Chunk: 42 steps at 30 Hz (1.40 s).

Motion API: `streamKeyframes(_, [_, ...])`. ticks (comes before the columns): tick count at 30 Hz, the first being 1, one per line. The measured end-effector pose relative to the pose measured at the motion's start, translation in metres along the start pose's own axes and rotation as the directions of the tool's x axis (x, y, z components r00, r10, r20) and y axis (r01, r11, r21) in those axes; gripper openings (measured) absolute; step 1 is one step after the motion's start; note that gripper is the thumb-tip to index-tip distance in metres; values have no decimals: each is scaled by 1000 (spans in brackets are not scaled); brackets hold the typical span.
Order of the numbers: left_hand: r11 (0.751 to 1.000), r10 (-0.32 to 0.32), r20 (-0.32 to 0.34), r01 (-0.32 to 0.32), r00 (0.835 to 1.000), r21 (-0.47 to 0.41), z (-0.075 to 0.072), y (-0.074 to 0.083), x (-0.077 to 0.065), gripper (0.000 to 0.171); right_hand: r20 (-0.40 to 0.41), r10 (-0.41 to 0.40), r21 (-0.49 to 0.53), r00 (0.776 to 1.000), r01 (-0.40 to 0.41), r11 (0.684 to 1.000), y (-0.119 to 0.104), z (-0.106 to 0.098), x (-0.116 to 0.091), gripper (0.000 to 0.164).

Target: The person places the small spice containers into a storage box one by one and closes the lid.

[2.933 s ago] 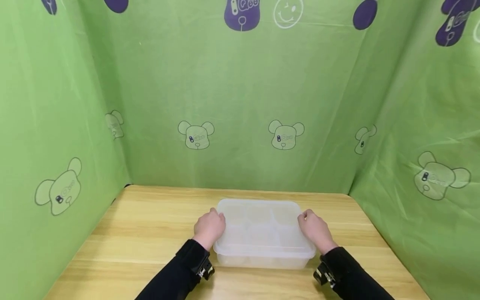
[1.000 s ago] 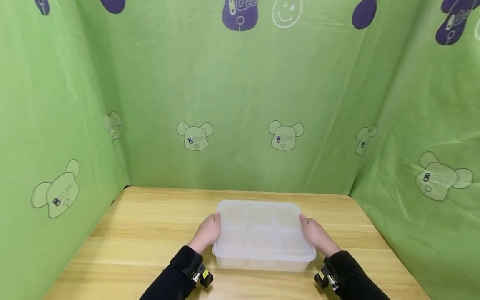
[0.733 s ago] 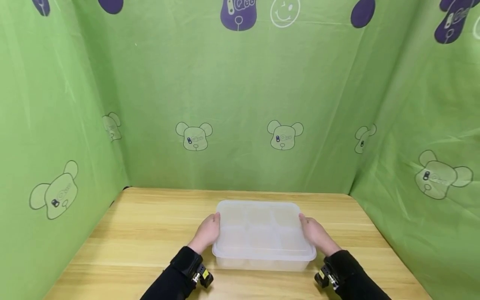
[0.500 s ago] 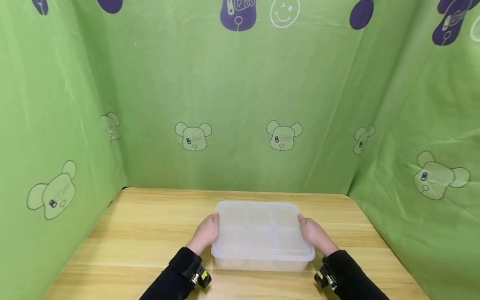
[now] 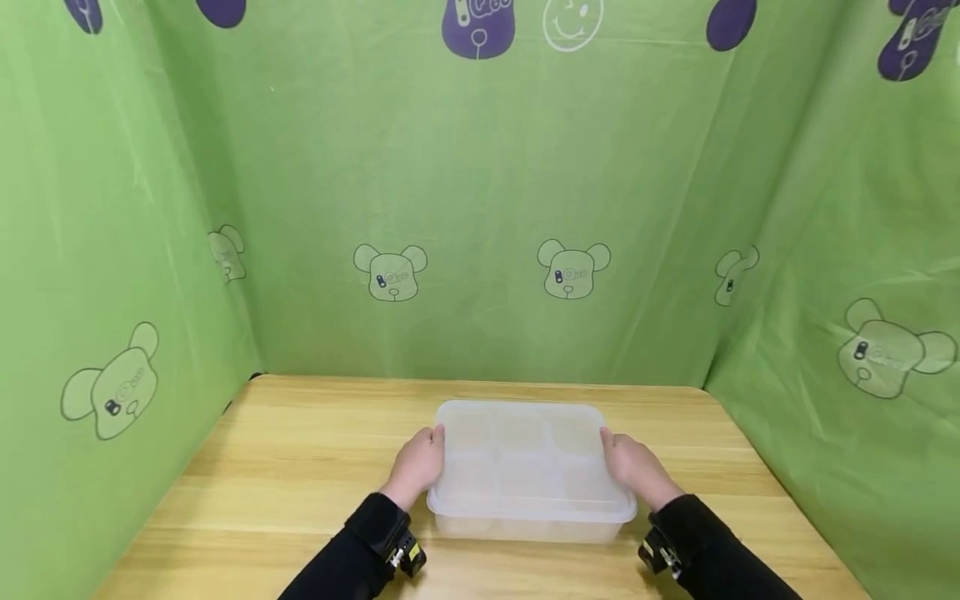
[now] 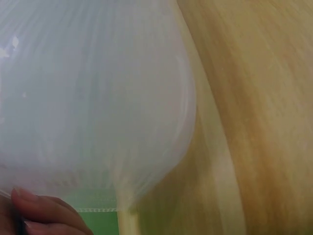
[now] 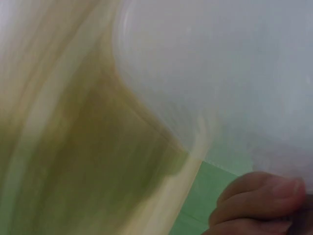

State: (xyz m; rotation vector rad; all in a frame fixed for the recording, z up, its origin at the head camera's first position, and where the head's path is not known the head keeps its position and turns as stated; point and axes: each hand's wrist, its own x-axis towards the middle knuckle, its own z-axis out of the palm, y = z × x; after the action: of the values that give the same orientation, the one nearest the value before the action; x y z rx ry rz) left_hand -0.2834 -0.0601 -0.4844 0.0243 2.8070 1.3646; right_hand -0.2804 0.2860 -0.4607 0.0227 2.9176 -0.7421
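A translucent plastic storage box point(image 5: 528, 531) with a lid point(image 5: 525, 467) fitted on top stands on the wooden table. Faint lines of several compartments show through the lid. My left hand point(image 5: 418, 461) grips the box's left side, thumb up along the lid's edge. On the opposite side my right hand point(image 5: 637, 468) grips it likewise. Both hands' other fingers are hidden from the head view. Curled fingers point(image 6: 46, 210) show by the plastic wall in the left wrist view, and fingers point(image 7: 259, 198) curl at the wall in the right wrist view.
The pale wooden table point(image 5: 300, 467) stretches around the box. Green cloth point(image 5: 480, 167) printed with bear heads hangs behind it and along both sides. Small wrist cameras point(image 5: 407, 556) are strapped to the dark sleeves point(image 5: 345, 550).
Since the oldest frame, both hands have shifted from fists at the lid's edges to a grip along the box's sides, thumbs on the rim. Over the last second the box and hands barely move.
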Motion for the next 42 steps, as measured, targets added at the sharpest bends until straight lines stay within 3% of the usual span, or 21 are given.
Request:
streamKeyframes(11, [999,-19,-6,19,1000,32,-11,3,-13,34,134,7,-101,991,6,995,-10,-23,4,56])
streamKeyframes(16, [994,28,21,-30,999,104,-20,4,-32,31,146,7,-101,989,7,995,-16,-33,14,52])
streamKeyframes(21, [990,51,75,-61,996,125,-27,5,-55,36,157,-4,-70,988,15,997,-22,-37,27,34])
streamKeyframes(27, [990,67,133,-83,989,116,-28,7,-78,49,165,-43,-74,985,56,996,-24,-41,38,40])
streamKeyframes(32, [995,90,147,-95,985,32,-27,6,-86,49,125,-109,-130,986,126,984,-26,-42,45,32])
streamKeyframes(38, [991,82,204,-58,976,-121,-26,5,-87,45,89,-153,-182,984,167,969,-21,-35,48,25])
streamKeyframes(42, [987,90,189,-63,978,-146,-26,4,-87,44,82,-213,-209,974,226,952,-20,-35,47,19])
